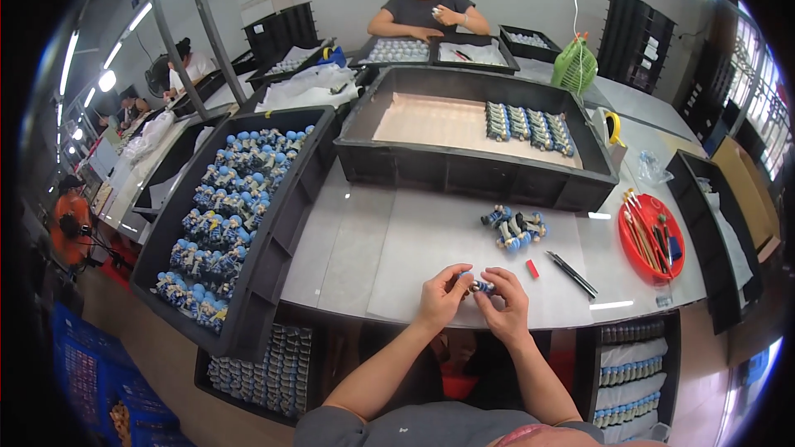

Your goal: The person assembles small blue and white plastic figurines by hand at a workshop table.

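Near the table's front edge, my left hand and my right hand hold one small painted figurine between their fingertips. Blue and white show on it; the fingers cover much of the rest. Just beyond my hands lies a loose cluster of similar blue-capped figurines on a white sheet. A small red block and some dark pens rest to the right of my hands.
A black crate full of figurines stands at left. Ahead, a larger black tray holds rows of them at its right end. A red bowl of brushes sits at right. Across the table, a person works beside trays.
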